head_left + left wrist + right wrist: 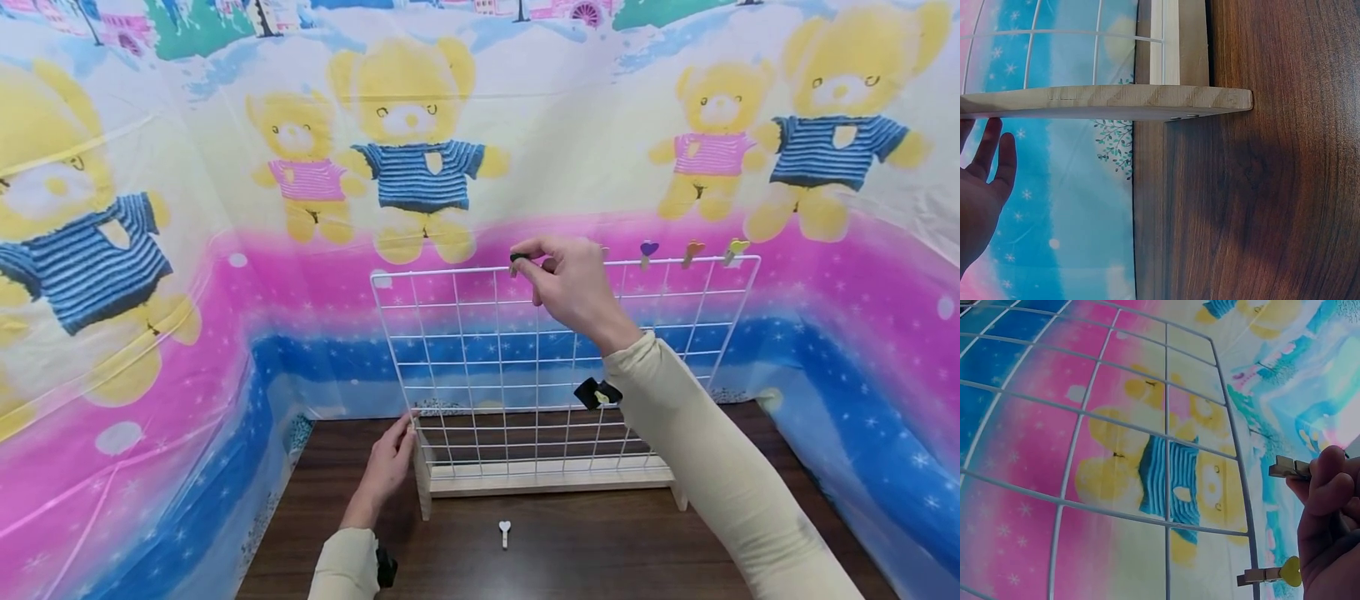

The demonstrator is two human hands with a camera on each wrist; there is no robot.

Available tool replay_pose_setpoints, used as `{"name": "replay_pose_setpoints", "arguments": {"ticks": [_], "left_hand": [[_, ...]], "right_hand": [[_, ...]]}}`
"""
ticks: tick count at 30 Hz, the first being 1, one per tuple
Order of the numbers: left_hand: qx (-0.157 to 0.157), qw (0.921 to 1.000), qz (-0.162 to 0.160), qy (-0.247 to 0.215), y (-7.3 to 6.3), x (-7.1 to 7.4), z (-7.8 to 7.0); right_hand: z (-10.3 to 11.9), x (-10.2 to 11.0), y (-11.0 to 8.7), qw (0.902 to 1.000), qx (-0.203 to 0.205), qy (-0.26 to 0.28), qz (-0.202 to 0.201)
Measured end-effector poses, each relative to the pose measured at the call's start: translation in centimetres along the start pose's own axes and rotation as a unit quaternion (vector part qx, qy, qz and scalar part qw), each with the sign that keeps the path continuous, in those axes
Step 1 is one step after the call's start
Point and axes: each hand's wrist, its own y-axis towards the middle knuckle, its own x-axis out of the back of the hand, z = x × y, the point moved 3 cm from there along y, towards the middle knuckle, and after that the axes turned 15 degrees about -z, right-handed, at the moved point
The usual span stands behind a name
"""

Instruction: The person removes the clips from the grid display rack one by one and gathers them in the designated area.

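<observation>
sleeve [705, 450] nearest; right hand [572, 282] pinches clip [1286, 467], clear of grid edge [454, 272]

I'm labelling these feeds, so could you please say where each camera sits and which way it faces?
Head: on the person's head, facing forward and down at the wire grid; left hand, right hand and both sleeves show.
Left wrist: on that wrist, facing the wooden side post and table; the left hand shows at left.
Right wrist: on that wrist, facing the grid's top edge; the right hand shows, pinching a clip.
Shared: both wrist views show the grid and patterned backdrop.
</observation>
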Motion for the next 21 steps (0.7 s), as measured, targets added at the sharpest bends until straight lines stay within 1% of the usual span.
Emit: {"name": "replay_pose_setpoints", "arguments": {"ticks": [4,7,13,19,21], "left_hand": [[-0.003,1.0,0.001,-0.002,0.0,0.0,0.1],[-0.001,1.0,0.002,-0.003,0.0,0.0,0.1],[0.006,0.9999,0.008,-0.003,0.1,-0.1,0.0],[0.01,0.9999,0.008,-0.007,0.0,-0.1,0.0],[0.008,0.9999,0.007,-0.01,0.0,-0.1,0.0]], "right_hand": [[-0.1,0.2,-1.2,0.9999,0.009,-0.001,0.014],[-0.7,0.5,-2.4,0.9997,0.001,0.0,0.023],[-2.0,0.9,-4.4,0.9988,-0.026,0.018,0.037],[-3.4,0.9,-7.1,0.9977,-0.023,0.007,0.063],[-4.0,0.7,-8.1,0.9968,-0.03,-0.003,0.073]]}}
